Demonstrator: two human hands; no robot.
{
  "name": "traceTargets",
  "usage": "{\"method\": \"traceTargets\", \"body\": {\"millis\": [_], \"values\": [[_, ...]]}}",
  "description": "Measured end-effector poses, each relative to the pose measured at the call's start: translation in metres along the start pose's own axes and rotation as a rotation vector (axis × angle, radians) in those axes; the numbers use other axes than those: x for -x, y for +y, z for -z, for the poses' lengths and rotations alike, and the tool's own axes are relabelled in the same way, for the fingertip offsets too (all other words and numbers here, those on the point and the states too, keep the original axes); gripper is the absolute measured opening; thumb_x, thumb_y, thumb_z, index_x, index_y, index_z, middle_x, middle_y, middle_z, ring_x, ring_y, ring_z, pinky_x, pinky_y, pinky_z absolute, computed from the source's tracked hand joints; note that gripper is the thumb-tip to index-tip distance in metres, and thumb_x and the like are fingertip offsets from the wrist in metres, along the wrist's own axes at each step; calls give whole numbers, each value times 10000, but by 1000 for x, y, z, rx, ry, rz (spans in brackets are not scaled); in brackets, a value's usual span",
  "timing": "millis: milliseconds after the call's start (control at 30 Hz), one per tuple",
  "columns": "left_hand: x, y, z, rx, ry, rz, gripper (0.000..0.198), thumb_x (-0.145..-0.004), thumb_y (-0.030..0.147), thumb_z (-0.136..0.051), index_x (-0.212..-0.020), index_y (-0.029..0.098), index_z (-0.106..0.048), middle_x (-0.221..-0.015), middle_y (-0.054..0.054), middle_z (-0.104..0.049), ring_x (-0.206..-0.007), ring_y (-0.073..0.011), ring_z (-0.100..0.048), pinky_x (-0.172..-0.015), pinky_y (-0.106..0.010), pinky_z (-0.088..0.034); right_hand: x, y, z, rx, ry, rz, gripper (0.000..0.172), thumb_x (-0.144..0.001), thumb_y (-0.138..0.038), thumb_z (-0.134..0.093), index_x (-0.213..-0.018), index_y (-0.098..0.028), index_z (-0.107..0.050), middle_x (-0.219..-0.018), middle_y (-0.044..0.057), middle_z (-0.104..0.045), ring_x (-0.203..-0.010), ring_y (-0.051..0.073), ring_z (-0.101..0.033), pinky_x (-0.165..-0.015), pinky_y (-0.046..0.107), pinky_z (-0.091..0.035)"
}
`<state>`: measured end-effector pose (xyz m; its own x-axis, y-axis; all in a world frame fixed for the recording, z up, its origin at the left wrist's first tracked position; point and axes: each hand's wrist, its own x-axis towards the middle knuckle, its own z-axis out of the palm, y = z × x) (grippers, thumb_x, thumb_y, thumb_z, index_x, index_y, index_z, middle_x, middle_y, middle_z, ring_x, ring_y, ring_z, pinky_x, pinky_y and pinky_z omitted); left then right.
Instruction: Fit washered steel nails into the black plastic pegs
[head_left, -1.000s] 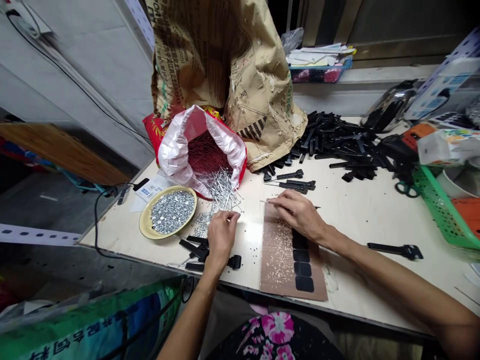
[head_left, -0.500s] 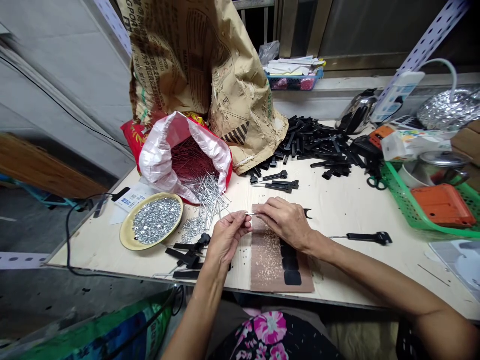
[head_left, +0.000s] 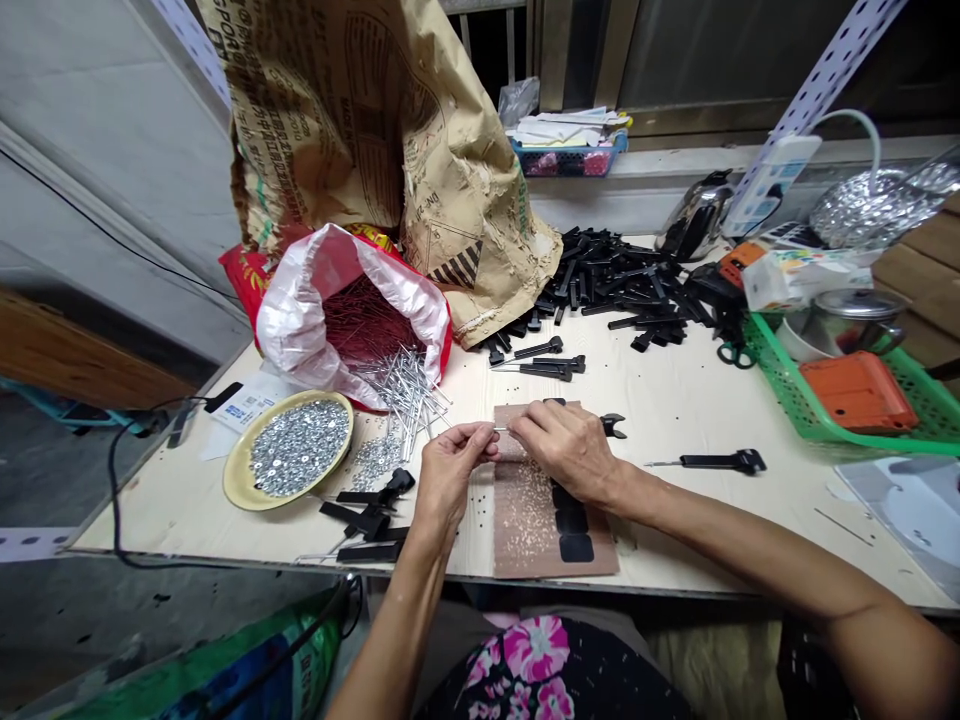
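Observation:
Pinched between the fingertips of my left hand (head_left: 451,470) is one end of a thin metal rod (head_left: 501,429). The fingers of my right hand (head_left: 568,447) close on its other end, above a brown board (head_left: 525,530) with small pale specks and black squares (head_left: 576,548). Pliers jaws (head_left: 613,426) show just right of my right hand. Black-handled pieces (head_left: 367,515) lie left of my left wrist. Further left, a yellow dish (head_left: 238,488) holds many small metal washers (head_left: 300,445).
A red and white bag (head_left: 292,310) spills metal rods (head_left: 411,395) behind the dish. Black parts (head_left: 615,275) are heaped at the back, beside a brown paper sack (head_left: 457,190). One black-handled rod (head_left: 724,461) lies right; a green basket (head_left: 780,385) stands beyond.
The whole view has shifted slightly, with the table's objects appearing further left. Both hands keep nearly the same pose around the rod, and more of the pliers jaws shows.

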<state>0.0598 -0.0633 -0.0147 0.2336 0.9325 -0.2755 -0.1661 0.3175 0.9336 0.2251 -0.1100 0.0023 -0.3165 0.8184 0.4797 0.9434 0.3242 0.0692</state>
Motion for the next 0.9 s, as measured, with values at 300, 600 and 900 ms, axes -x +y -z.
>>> {"method": "traceTargets", "body": {"millis": [300, 600, 900], "values": [[1, -1, -6, -79, 9, -53, 266, -659, 343, -762, -781, 115, -700, -691, -19, -669, -594, -91, -589, -644, -235, -496, 4, -1, 0, -209, -56, -137, 238, -965, -259, -407, -914, -192, -629, -820, 39, -605, -741, 141, -547, -552, 259, -325], [3, -5, -7, -243, -80, -7, 304, -664, 399, -747, -766, 115, -711, -617, -28, -656, -572, -129, -594, -604, -252, -493, 21, 18, -5, -634, -156, -180, 186, -943, -259, -463, -982, -172, -622, -922, 47, -559, -773, 125, -554, -658, 244, -451], [18, -40, -20, -894, -109, -493, 285, -886, 300, -495, -1033, 159, -694, -1125, -126, -657, -1110, -252, -565, -990, -440, -430, 43, 82, -31, -344, -251, -230, 267, -959, -347, -430, -915, -212, -655, -893, 31, -588, -837, 144, -517, -612, 237, -375]]}}
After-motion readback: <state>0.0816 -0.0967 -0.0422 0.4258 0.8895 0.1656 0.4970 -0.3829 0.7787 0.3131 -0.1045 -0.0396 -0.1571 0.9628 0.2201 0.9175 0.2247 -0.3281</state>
